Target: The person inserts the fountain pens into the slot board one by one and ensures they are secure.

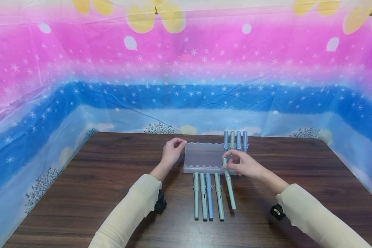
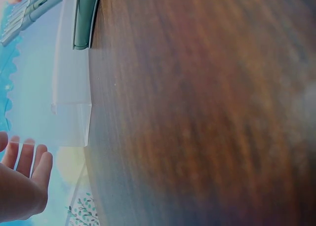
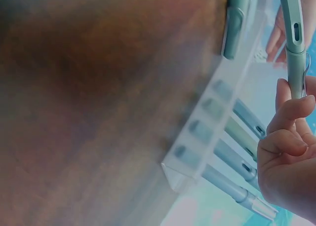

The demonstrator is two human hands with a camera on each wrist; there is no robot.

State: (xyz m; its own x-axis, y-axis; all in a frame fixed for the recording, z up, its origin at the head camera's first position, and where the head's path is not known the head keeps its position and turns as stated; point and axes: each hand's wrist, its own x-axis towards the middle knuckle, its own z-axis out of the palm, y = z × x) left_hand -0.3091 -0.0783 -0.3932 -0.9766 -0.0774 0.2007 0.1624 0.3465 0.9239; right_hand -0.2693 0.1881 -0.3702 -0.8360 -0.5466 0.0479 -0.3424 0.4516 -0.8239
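Clearly, the right hand (image 1: 243, 163) is pinching a pale green pen (image 1: 229, 187) near its capped end, with the rest of the barrel slanting back from the fingers toward the person. The left hand (image 1: 172, 153) sits at the other end of a clear rack (image 1: 201, 153), thumb and forefinger pinching its far corner. The rack thus stretches between the two hands on the wooden table (image 1: 96, 182), and its bare slots lie nearest the left hand. Just beyond the right hand, three blue pens (image 1: 226, 139) and a green one (image 1: 232, 139) stand in the slots. On the person's side of both hands, between the forearms, three more green pens (image 1: 196, 196) and a blue pen (image 1: 209, 198) lie in a loose row, left of the held pen.

Past the right hand, the lower parts of the racked pens are partly covered in the head view; from the right wrist they show only as blurred shapes through the rack's cloudy front. That view also cuts off the held pen at its top edge, and the left hand behind it is partly hidden. The left wrist view crops the left hand at the frame's edge, leaving its grip unclear there. Whether the held pen's lower end touches the table is hard to tell.
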